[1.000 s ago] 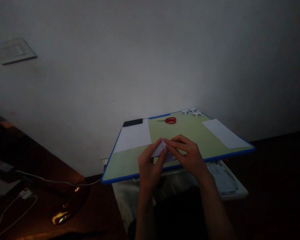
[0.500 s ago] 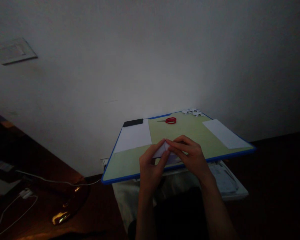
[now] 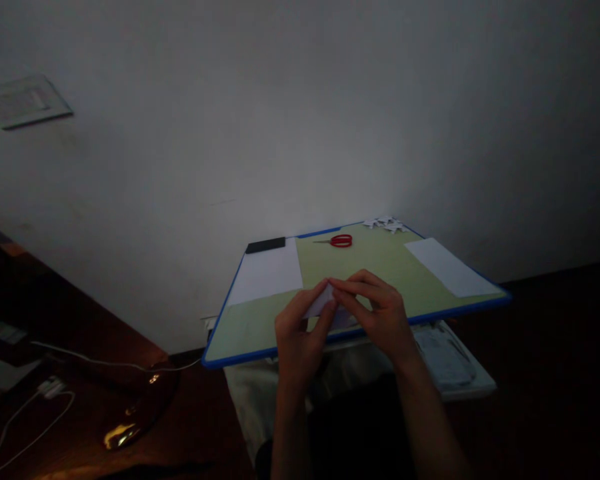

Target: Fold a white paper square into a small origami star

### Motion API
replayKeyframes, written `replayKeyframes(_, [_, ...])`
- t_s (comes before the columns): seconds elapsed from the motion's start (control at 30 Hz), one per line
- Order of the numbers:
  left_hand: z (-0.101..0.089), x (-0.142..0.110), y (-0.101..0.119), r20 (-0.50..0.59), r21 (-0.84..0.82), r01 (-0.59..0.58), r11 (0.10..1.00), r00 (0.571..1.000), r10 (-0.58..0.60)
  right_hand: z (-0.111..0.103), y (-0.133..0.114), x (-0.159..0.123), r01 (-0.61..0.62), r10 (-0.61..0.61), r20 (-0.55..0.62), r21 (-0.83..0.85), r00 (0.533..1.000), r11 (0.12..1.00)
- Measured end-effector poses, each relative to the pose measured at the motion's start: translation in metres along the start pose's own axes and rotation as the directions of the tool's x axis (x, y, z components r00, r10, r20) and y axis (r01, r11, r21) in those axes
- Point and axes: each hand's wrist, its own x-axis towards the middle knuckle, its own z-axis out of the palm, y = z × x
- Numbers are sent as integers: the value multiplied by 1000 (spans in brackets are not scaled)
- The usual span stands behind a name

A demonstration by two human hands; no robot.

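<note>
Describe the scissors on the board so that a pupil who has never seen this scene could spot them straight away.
Find the pale green board with the blue rim, set against the wall. Near its far edge, between the flat black object and the pile of small folded white papers, lie the scissors. Their red handles set them apart from those black and white neighbours.

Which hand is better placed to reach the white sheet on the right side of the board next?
Probably the right hand: it sits nearer the white sheet, while the left hand would have to cross over. Both are pinching the folded paper, though.
</note>
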Motion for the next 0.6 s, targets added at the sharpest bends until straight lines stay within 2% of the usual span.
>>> replayKeyframes(0.3, [-1, 2, 7, -17, 27, 57, 998, 998, -57, 1, -2, -1, -14, 15, -22, 53, 1000, 998])
replayKeyframes(0.5, [1, 1, 6, -136, -26, 101, 995, 985, -104, 5, -4, -2, -7, 6, 6, 60, 1000, 998])
replayKeyframes(0.6, [0, 1, 4, -160, -90, 118, 989, 978, -132, 8, -4, -2, 22, -23, 18, 52, 1000, 998])
